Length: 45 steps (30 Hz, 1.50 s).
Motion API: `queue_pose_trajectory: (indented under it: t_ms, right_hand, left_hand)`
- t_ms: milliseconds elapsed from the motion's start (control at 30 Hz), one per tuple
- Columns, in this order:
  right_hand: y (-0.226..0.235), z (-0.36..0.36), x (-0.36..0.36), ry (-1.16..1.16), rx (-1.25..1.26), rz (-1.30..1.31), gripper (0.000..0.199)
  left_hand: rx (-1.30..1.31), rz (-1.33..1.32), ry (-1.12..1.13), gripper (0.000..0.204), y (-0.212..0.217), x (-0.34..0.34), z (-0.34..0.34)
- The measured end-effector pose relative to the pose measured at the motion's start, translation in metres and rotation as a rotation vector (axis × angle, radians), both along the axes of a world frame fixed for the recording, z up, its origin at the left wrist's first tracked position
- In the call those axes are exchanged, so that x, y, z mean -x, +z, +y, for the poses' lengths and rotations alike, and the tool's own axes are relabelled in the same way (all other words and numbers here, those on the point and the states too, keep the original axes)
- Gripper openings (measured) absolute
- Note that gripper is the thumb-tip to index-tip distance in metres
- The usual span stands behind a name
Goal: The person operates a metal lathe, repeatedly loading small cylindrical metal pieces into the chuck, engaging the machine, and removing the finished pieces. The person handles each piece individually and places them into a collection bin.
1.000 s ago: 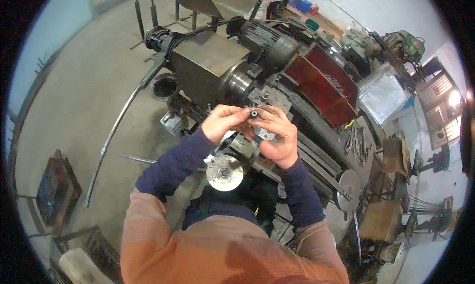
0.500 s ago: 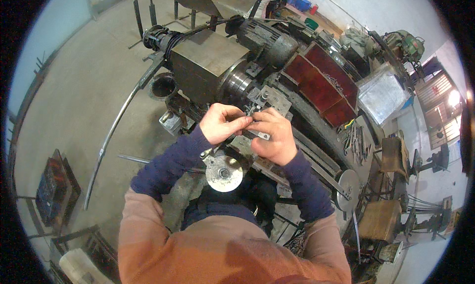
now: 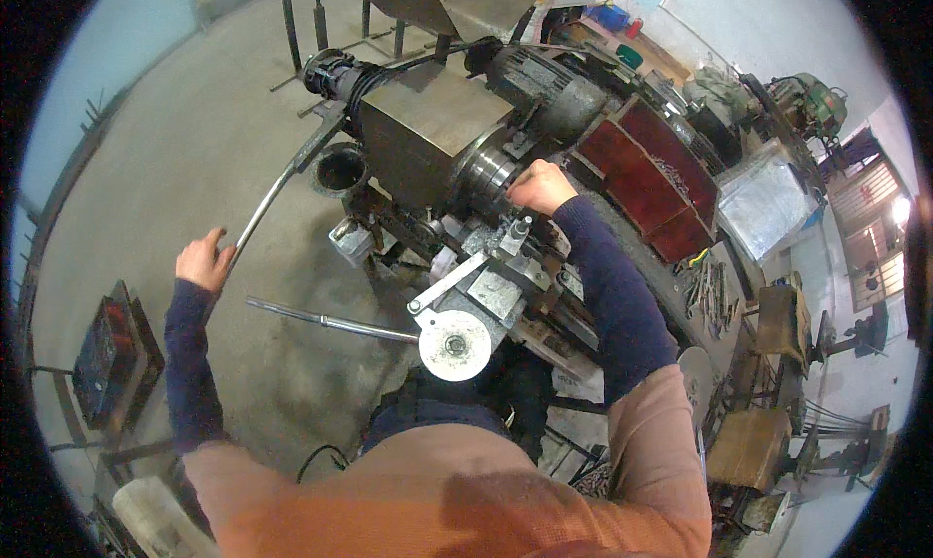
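Out to the left, my left hand is closed on the long metal lever that slants down from the lathe's headstock. Bent fingers bring my right hand up against the front of the shiny round spindle nose. Whatever those pinched fingers hold is hidden behind them. Below that hand sits the tool slide with its upright bolt and flat link bar. A round metal disc and a second rod handle are near my lap, untouched.
Red trays with metal bits stand right of the spindle, beside a silvery sheet-covered box. Several hand tools lie further right. A motor sits behind the headstock, and a round pipe opening is left of it.
My hands were together over the tool slide. The left has swung out to the lever, and the right has moved up to the spindle nose. The view has shifted slightly.
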State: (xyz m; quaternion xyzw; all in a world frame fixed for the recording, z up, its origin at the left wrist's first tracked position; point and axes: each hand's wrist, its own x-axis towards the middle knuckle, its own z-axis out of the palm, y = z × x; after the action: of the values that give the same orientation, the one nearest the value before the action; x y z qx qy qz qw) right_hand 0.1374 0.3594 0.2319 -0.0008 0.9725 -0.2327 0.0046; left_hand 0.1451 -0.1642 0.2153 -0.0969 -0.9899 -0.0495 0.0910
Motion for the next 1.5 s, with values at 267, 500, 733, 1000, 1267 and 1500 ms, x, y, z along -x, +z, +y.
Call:
queue_pose_trajectory:
  t_ms: [267, 500, 733, 1000, 1267, 1500]
  right_hand:
    - [0.009, -0.016, -0.001, 0.095, 0.035, 0.015, 0.026]
    - [0.004, -0.015, -0.005, 0.184, -0.033, 0.190, 0.023]
    - [0.009, -0.024, -0.007, -0.073, 0.053, 0.054, 0.027]
    - [0.019, -0.011, -0.023, 0.093, 0.000, 0.367, 0.024]
    - [0.031, 0.089, -0.202, -0.206, -0.061, 0.425, 0.035]
    - [-0.017, 0.158, -0.382, -0.747, -0.212, 0.215, 0.023]
  left_hand:
    - [-0.057, -0.034, 0.084, 0.038, -0.052, 0.001, -0.006]
    - [0.376, -0.062, 0.177, 0.015, -0.069, 0.079, -0.068]
    - [0.385, -0.017, 0.307, 0.023, -0.039, 0.169, -0.100]
    - [-0.247, 0.436, -0.068, 0.029, -0.079, 0.183, -0.023]
    - [0.039, -0.415, -0.163, 0.034, -0.238, 0.151, 0.137]
    - [0.298, -0.194, -0.342, 0.021, -0.261, 0.192, 0.133]
